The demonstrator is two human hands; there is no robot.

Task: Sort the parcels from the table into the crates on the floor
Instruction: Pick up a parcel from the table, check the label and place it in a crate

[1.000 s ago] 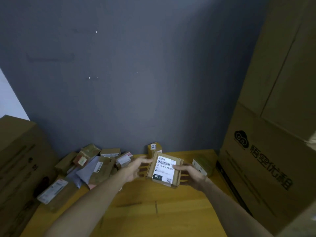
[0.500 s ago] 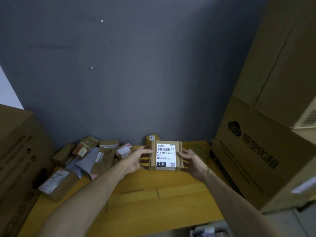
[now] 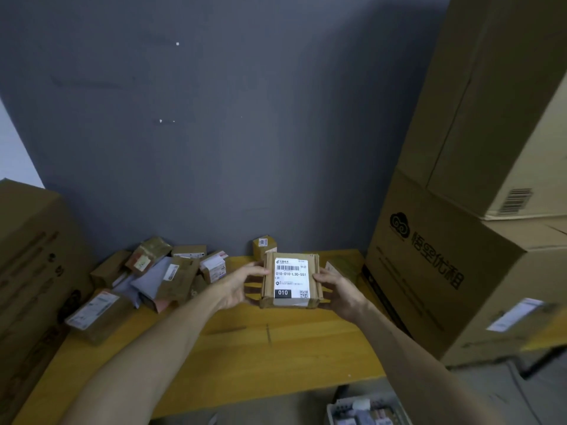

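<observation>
I hold one parcel (image 3: 291,280) in both hands above the table (image 3: 276,342), label up toward me; label reads 010-010-L30-551, with 010 in a black block at its near left corner. My left hand (image 3: 242,285) grips the parcel's left edge, thumb on top, fingers curled under; my right hand (image 3: 339,291) grips the right edge the same way, thumb at the upper side, fingers below. Parcel is clear of the tabletop, roughly level, tilted slightly toward me.

Remaining parcels: a pile (image 3: 159,271) at the far left of the table, overlapping, against the wall (image 3: 214,133); one labelled box (image 3: 98,314) nearer, at the left edge; a small box (image 3: 264,246) upright at the far edge, just behind the held parcel; another (image 3: 343,266) at far right, partly hidden by my right hand.

Large cartons (image 3: 460,240) stacked right of the table; another carton (image 3: 30,271) at left. A crate (image 3: 365,409) on the floor at near right, holding items too blurred to identify.
</observation>
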